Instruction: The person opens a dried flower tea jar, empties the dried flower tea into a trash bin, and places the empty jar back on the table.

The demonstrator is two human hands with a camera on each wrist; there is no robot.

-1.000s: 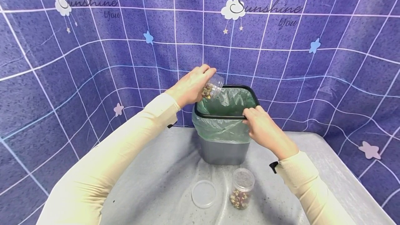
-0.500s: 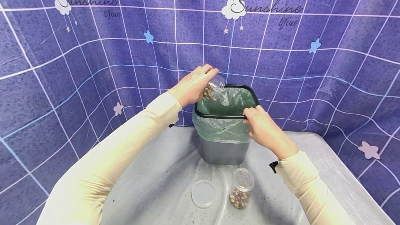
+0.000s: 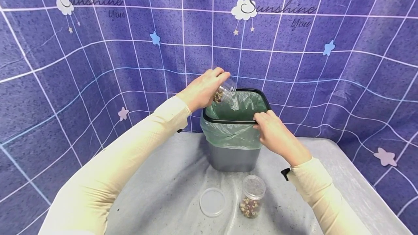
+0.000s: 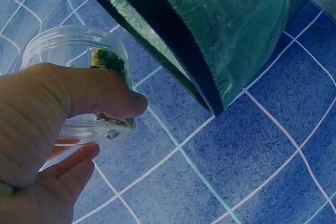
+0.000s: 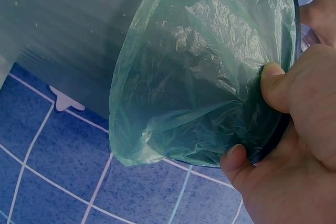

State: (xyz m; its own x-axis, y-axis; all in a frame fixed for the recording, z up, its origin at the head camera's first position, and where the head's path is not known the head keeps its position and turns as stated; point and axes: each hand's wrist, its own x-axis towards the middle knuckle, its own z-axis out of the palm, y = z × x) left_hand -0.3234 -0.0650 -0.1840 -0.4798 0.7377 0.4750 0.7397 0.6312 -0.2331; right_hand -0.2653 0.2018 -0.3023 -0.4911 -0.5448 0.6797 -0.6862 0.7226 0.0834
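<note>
**Tilted jar (image 3: 229, 86) gripped high, bin (image 3: 234, 160) steadied by its rim (image 3: 228, 122)**

And here, the tilted jar is clasped by the left hand (image 3: 202, 88), its clear wall clamped between thumb and fingers. Small mixed bits (image 3: 218, 96) are seen inside, gathered low in the tipped jar. With the bin's opening taken as the dial in the head view, the jar is held at about half past ten; in the left wrist view, a gap is shown between jar and rim. Over at four o'clock, the black rim is pinched by the right hand (image 3: 272, 133), with the green liner (image 3: 230, 135) caught under the fingers too!

Outward now: the liner is folded over the rim and draped down the upper part of the grey bin, which is stood upright on the grey table (image 3: 156, 191). Nearer the camera, a round clear lid (image 3: 212, 202) is laid flat at seven o'clock. Just beside it, between five and six, an upright jar (image 3: 253, 193) is seen, its lower part filled with pale and reddish bits. Cream sleeves (image 3: 124, 166) are worn on both arms. Behind it all, at twelve, a purple curtain (image 3: 183, 57) is hung, crossed by pale lines and dotted with stars, clouds and "Sunshine You" lettering.
</note>
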